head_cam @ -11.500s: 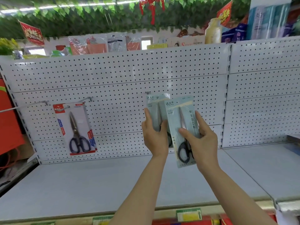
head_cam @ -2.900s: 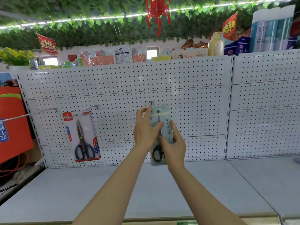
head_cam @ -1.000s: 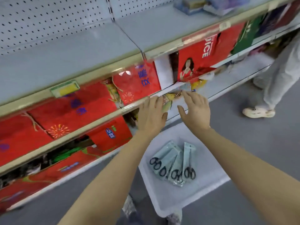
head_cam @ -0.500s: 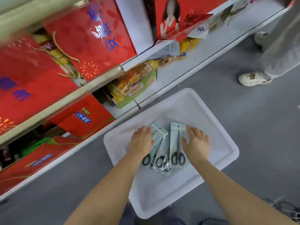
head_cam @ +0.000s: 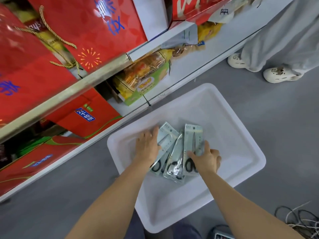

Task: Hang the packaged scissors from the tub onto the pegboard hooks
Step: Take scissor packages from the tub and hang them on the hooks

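Scissor packs fanned in white tub on floor. Prob. light, flat, stiff card w/ slick film; blades sealed. Best taken by card edges, hang-hole end kept free. Left hand flat on leftmost pack, not clenched. Right hand pinching rightmost pack nr handles.

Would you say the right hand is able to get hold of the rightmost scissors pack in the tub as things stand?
Probably yes: the right hand already rests on the rightmost scissors pack, which lies on top of the fanned pile in the open white tub, nothing covering it.
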Motion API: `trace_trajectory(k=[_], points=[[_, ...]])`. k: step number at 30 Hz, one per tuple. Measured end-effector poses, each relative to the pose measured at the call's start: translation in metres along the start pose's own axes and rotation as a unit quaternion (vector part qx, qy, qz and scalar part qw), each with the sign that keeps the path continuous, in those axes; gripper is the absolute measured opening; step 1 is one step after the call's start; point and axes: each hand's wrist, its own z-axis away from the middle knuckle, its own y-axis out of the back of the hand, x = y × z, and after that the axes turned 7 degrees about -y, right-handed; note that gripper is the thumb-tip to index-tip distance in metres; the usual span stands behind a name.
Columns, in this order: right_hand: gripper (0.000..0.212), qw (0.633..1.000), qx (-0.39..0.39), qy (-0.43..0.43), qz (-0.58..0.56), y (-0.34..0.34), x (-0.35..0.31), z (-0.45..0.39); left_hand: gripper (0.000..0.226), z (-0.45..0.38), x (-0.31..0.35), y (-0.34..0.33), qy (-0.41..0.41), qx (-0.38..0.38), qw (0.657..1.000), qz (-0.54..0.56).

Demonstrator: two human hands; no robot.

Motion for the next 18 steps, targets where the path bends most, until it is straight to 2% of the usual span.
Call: trace_trajectory(k=[3,5,8,12,15,18], points=[[0.099,0.998,-0.041,-0.039,0.027,-0.01,-0.014,-0.001,0.068,0.011,-0.005,-0.001,0.023,-0.024,0.997,0.07],[0.105,0.998,-0.05,-0.044,0.001,-0.017,-0.022,0.001,0.064,0.016,-0.003,-0.001,0.035,-0.023,0.994,0.099],[0.099,0.995,-0.045,-0.026,-0.083,-0.018,-0.028,0.013,0.065,0.021,0.002,0.005,0.042,0.018,0.983,0.176],[0.09,0.993,-0.009,0.038,-0.114,-0.002,-0.034,0.032,0.076,0.035,0.006,0.025,0.037,0.093,0.962,0.255],[0.083,0.984,0.001,0.069,-0.165,0.014,-0.05,0.05,0.074,0.056,0.01,0.044,0.041,0.137,0.932,0.334],[0.08,0.974,0.011,0.116,-0.196,0.03,-0.07,0.077,0.066,0.083,0.012,0.066,0.054,0.189,0.874,0.445]])
